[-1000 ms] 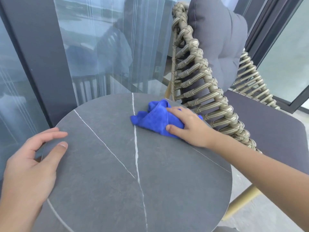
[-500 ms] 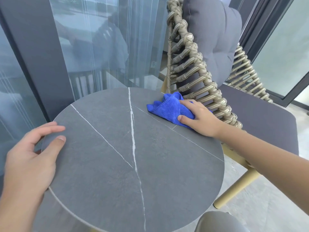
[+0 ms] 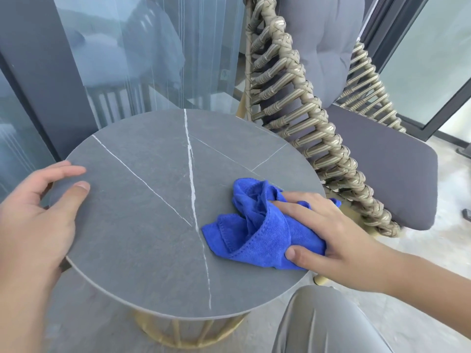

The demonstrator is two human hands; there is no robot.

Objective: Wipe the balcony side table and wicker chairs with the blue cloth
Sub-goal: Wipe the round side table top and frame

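The round grey stone side table (image 3: 142, 225) with white veins fills the middle of the view. A crumpled blue cloth (image 3: 254, 233) lies on its right part. My right hand (image 3: 328, 233) presses flat on the cloth, fingers stretched over it and thumb on its near edge. My left hand (image 3: 33, 220) rests on the table's left rim, thumb flat on the top, fingers loosely spread along the edge. A wicker chair (image 3: 293, 98) stands right behind the table on the right, its woven arm close to the cloth.
The chair carries a grey seat cushion (image 3: 382, 161) and a grey back cushion (image 3: 323, 47). A glass pane (image 3: 153, 59) and dark frame (image 3: 33, 72) stand behind the table. My knee in grey trousers (image 3: 323, 324) is at the table's near right. The table's gold base (image 3: 178, 335) shows below.
My right hand has dragged the blue cloth from the far right rim by the chair arm toward me, along the table's right side. My left hand stays on the left rim.
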